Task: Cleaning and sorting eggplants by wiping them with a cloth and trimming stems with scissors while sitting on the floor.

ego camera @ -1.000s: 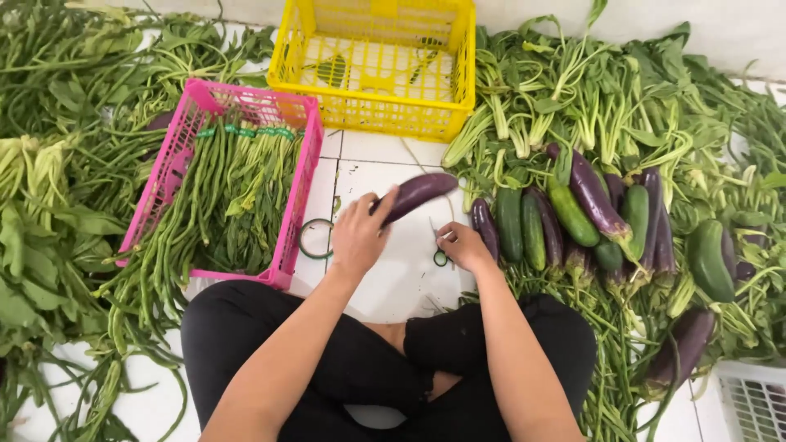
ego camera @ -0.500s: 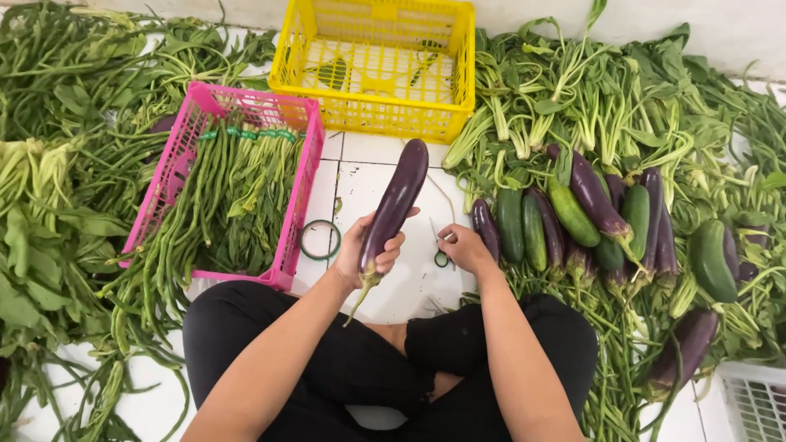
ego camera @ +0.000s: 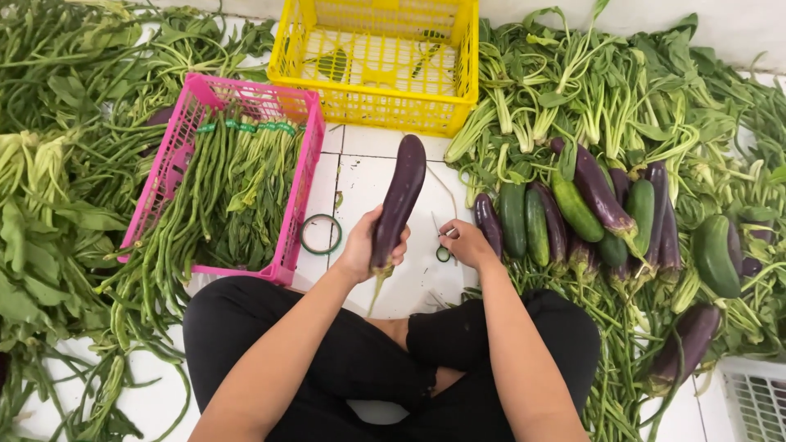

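The left hand grips a purple eggplant upright, stem down; the right hand, just beside, pinches small green rubber bands on the floor.

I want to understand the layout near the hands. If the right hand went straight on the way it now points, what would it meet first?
The right hand points left over the white floor. First in that line seems to be the purple eggplant held in the left hand, though depth is unclear.
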